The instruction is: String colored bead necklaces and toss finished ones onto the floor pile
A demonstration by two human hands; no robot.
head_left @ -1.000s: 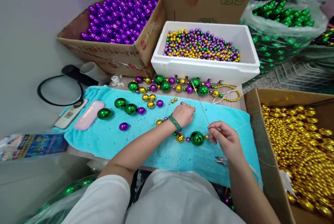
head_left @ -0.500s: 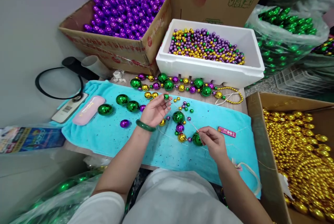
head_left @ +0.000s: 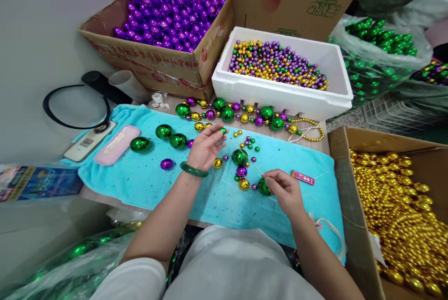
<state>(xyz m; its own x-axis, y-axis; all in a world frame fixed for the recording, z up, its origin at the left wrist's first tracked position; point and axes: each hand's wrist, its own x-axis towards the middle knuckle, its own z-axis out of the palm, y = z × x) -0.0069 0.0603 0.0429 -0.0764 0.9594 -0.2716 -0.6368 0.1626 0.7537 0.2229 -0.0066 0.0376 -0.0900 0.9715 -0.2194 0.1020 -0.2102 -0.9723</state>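
My left hand (head_left: 205, 149), wearing a green bangle (head_left: 193, 169), pinches a small green bead (head_left: 223, 130) between thumb and fingertips. From that bead a thin pale thread (head_left: 247, 156) runs straight to my right hand (head_left: 285, 190), whose thumb and forefinger are closed on it. Whether a needle forms part of this line, I cannot tell. Beneath lies a short run of beads: a large green ball (head_left: 239, 156), a purple one (head_left: 241, 171), a gold one (head_left: 244, 184) and another green ball (head_left: 264, 187) partly behind my right fingers.
A turquoise towel (head_left: 224, 206) covers the table, with small loose beads (head_left: 248, 139) and a pink case (head_left: 116, 145) on it. Behind lie a finished-looking bead strand (head_left: 227, 114) and a white foam box (head_left: 280, 90). Cardboard boxes hold purple (head_left: 168, 15) and gold beads (head_left: 402, 211).
Both hands keep almost the same pose, the bead and thread still between them. The view has shifted slightly.
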